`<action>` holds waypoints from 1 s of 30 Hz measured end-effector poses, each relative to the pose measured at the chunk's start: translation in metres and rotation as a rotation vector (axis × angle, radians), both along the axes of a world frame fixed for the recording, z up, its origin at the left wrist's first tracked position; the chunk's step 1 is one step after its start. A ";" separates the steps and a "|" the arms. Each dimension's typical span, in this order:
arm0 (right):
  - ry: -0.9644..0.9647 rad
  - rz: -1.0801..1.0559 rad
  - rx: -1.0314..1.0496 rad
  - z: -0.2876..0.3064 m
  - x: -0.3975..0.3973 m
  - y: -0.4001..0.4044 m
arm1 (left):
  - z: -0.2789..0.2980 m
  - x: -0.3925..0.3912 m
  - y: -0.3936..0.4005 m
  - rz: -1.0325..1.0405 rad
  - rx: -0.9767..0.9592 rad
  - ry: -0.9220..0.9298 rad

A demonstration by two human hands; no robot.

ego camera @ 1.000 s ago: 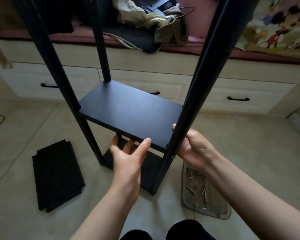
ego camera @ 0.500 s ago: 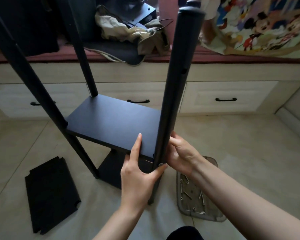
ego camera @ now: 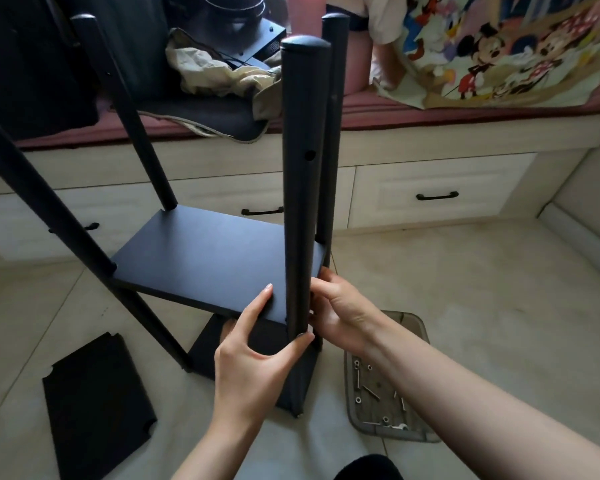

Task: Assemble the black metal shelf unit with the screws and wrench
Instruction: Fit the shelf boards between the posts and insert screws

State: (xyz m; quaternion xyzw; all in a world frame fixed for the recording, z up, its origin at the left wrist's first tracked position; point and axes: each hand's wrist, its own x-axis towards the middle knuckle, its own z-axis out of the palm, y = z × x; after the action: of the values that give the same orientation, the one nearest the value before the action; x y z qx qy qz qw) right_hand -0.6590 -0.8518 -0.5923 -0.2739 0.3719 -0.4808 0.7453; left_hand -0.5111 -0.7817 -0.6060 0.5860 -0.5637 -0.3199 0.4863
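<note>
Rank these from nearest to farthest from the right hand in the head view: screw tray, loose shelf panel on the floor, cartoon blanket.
1. Screw tray, on the floor just below the right hand.
2. Loose shelf panel, on the floor to the left.
3. Cartoon blanket, up on the bench, far right.

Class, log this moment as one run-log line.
left hand: grips near post | right hand: at post-shelf joint | shelf: mounted | screw tray: floor

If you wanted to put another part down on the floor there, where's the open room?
Bare tile lies right of the screw tray, out toward the drawer fronts. A smaller patch sits between the loose black panel and the shelf unit's left post. It is crowded at the near post, where both hands work.
</note>
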 end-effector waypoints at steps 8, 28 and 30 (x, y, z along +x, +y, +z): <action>0.079 0.048 0.016 -0.002 -0.020 0.004 | -0.004 0.000 -0.002 0.012 -0.009 0.018; 1.484 0.640 0.087 -0.204 -0.103 0.034 | -0.002 0.000 -0.002 -0.063 -0.113 -0.014; 1.557 0.707 0.041 -0.211 -0.099 0.033 | -0.002 0.000 -0.002 -0.062 -0.120 -0.024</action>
State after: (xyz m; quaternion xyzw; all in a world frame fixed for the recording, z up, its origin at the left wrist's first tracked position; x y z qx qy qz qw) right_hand -0.7578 -0.8186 -0.8038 -0.6125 0.6794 0.1119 0.3883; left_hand -0.5108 -0.7841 -0.6084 0.5420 -0.6055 -0.2934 0.5035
